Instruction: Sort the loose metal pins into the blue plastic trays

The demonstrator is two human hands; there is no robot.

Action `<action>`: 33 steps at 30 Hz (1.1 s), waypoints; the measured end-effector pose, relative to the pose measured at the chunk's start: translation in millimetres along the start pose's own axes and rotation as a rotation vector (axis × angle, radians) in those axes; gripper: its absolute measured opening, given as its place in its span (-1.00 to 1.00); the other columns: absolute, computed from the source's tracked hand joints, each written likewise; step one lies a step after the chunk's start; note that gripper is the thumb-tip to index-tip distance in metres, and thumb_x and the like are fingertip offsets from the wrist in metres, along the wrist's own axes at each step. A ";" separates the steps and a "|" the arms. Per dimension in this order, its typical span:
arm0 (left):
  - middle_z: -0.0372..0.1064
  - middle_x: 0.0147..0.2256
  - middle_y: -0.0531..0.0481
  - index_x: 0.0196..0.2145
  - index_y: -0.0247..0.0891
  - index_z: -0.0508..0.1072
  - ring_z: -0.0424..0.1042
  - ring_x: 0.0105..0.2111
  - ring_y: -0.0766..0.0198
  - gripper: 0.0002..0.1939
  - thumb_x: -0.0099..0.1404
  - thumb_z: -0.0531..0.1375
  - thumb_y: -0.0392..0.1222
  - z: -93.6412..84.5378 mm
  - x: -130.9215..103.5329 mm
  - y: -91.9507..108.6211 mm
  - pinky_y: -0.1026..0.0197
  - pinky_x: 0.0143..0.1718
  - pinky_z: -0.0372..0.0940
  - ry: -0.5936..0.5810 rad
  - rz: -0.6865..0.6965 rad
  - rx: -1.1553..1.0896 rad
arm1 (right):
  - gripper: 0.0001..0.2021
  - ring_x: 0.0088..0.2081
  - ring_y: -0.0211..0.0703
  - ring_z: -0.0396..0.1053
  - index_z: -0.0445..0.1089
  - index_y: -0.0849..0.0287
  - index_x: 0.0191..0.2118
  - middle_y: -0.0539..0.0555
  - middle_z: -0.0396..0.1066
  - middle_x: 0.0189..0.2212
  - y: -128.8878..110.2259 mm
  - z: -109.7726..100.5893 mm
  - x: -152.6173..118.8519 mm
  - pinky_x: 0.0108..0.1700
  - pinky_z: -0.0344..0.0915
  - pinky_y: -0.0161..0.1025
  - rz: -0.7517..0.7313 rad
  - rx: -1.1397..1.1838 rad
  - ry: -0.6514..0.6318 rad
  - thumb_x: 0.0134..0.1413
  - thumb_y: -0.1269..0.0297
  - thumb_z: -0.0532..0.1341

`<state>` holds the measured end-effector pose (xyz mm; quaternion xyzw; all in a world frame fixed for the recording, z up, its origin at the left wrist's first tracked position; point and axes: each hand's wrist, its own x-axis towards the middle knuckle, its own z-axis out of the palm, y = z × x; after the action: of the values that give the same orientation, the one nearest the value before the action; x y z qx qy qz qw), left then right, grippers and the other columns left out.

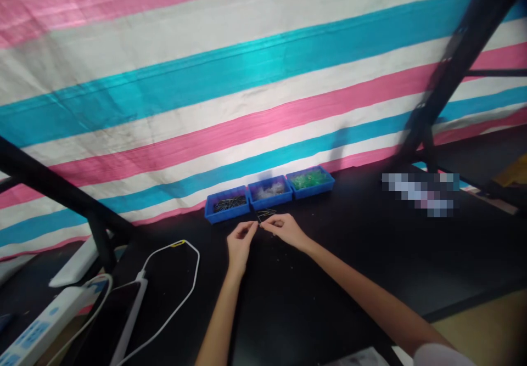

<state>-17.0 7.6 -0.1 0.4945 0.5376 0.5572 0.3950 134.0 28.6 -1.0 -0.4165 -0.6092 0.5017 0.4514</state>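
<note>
On the black tabletop, just in front of three small blue trays, a few thin metal pins lie loose beyond the fingertips. They look like pins or fine wires; I can't tell exactly which at this size. I'd judge them very light and stiff, slick enough to roll out of a loose pinch, and perhaps easy to bend if forced. The middle of the shank seems the best place to take one, between thumb and forefinger pads.

The left hand has its thumb and forefinger closed together at the tips, the other fingers curled. The right hand meets it almost tip to tip, also in a fine pinch. Something tiny seems to be between them, but I can't make out what, or which hand bears it.

Behind, the left tray holds more pins, the middle tray clear bits, the right tray green ones.
</note>
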 end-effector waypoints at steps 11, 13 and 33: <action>0.38 -0.47 -0.02 -0.46 -0.33 0.45 0.33 -0.44 0.30 -0.63 0.09 0.12 0.07 -11.0 5.9 -2.6 0.29 -0.38 0.20 0.344 0.040 0.102 | -0.64 -0.57 -0.26 0.33 0.48 0.32 -0.37 0.16 0.46 -0.51 -6.3 9.7 28.3 -0.65 0.17 -0.39 0.040 0.040 0.067 -0.14 0.07 0.22; 0.37 -0.46 -0.02 -0.46 -0.33 0.44 0.32 -0.45 0.30 -0.61 0.12 0.08 0.09 -14.7 8.0 -4.0 0.29 -0.41 0.19 0.387 0.016 0.086 | -0.64 -0.49 -0.21 0.38 0.47 0.30 -0.29 0.18 0.47 -0.43 -13.8 15.3 38.4 -0.61 0.24 -0.38 0.022 0.101 0.010 -0.14 0.10 0.23; 0.39 -0.39 -0.05 -0.40 -0.30 0.46 0.34 -0.37 0.28 -0.72 0.14 0.10 -0.03 -5.5 3.1 -5.2 0.26 -0.29 0.21 0.140 0.111 0.246 | -0.84 -0.33 -0.14 0.38 0.47 0.10 -0.38 0.06 0.42 -0.31 -3.8 16.9 30.9 -0.36 0.14 -0.30 0.005 -1.089 0.065 0.00 0.22 0.15</action>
<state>-23.4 10.1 -4.5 0.5281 0.5999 0.5410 0.2617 109.8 53.7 5.4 -0.6068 -0.7656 0.1015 0.1877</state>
